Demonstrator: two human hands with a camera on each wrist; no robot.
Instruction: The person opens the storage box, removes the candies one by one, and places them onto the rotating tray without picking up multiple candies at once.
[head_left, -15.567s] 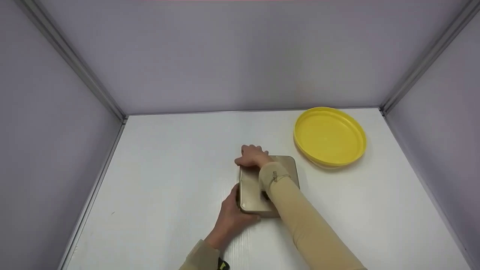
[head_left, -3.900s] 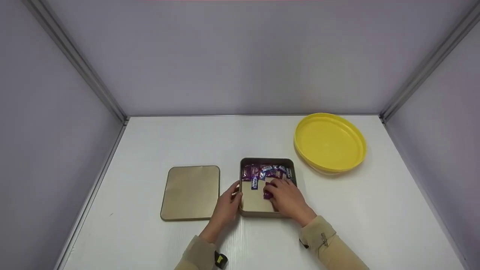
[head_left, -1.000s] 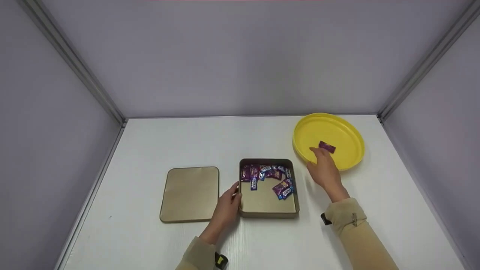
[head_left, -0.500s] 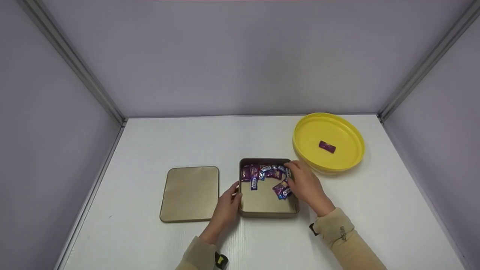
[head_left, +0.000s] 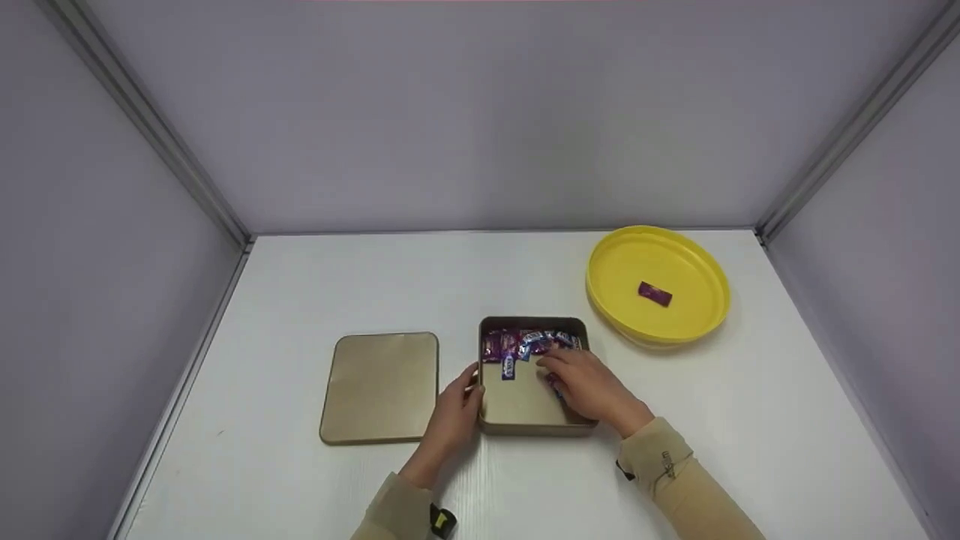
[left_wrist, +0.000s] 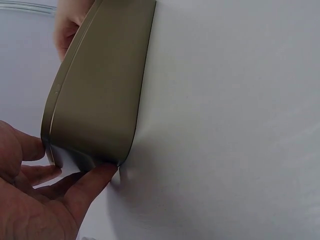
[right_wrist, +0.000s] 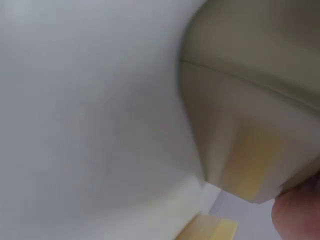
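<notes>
A square gold tin (head_left: pixel 517 430) stands uncovered near the middle of the table, with several purple and blue wrapped candies (head_left: pixel 509 345) mostly along its far side. My left hand (head_left: pixel 450 412) holds the tin's left wall; in the left wrist view its fingertips (left_wrist: pixel 102 175) touch the tin near the corner. Inside the tin, my right hand (head_left: pixel 589 384) reaches down over the candies on the right, fingers bent. Those fingers hide whether a candy is pinched. One purple candy (head_left: pixel 655 294) lies in the round yellow dish (head_left: pixel 694 324) at the back right.
The tin's gold lid (head_left: pixel 380 388) lies flat on the white table (head_left: pixel 345 285), left of the tin. Grey panels (head_left: pixel 480 112) rise at the back and both sides. The right wrist view is blurred and shows the tin's outer corner.
My right hand has moved from the yellow dish, where a purple candy now lies, back left and down into the tin. The left hand stays at the tin's left wall.
</notes>
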